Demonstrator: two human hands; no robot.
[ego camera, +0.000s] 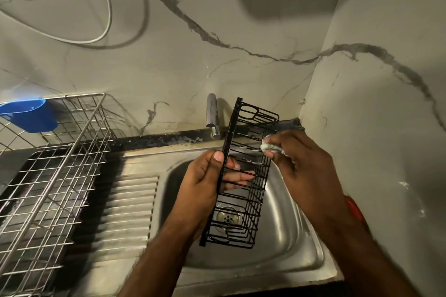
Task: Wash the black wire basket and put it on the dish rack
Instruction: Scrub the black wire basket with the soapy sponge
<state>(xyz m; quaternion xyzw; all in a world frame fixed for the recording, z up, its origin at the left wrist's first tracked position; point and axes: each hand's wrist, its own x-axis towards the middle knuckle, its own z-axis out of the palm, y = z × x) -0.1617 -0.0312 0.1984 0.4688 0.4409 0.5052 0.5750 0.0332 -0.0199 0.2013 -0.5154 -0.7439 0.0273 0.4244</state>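
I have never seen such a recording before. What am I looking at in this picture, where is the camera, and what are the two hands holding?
There is no machine here. A person wears one camera on the head, so you look forward and down at that person's own two hands above a kitchen sink.

The left hand holds the black wire basket by its long edge, over the steel sink. The right hand pinches a small soapy sponge against the basket's wires, so the washing is under way.

Behind the basket stands the tap; no running water is visible. To the left, the metal dish rack stands on the counter, with a blue plastic cup hung on its far edge. The basket is not yet on the rack.
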